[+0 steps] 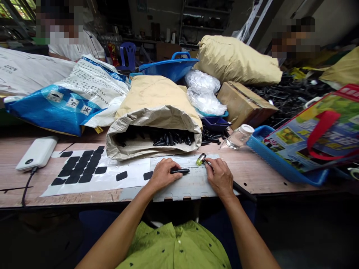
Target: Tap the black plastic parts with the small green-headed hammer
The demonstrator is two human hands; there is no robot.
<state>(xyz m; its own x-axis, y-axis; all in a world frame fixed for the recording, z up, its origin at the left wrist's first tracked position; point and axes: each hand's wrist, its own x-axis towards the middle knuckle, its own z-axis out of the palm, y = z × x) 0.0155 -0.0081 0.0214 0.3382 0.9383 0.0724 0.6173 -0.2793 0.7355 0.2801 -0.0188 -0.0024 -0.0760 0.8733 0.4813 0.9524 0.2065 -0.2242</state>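
Observation:
My left hand point(164, 175) is closed on a slim black pen-shaped piece point(181, 171), which lies low over a pale grey sheet point(193, 184) with its tip pointing right. My right hand point(220, 176) grips a small hammer point(201, 160) by its dark handle. The hammer's metal head, yellow-green at one end, is just above and right of the black piece, apart from it. Behind both hands a tan woven sack point(157, 93) lies with its mouth toward me, and many similar black pieces point(169, 138) show inside.
At left are a white power bank point(37, 152) with a cable, and a white sheet point(109, 183) of black stickers. A clear bottle point(238, 137), a blue basket point(258, 140) and a colourful bag point(316, 130) stand right. A cardboard box point(241, 104) sits behind. Two people are farther back.

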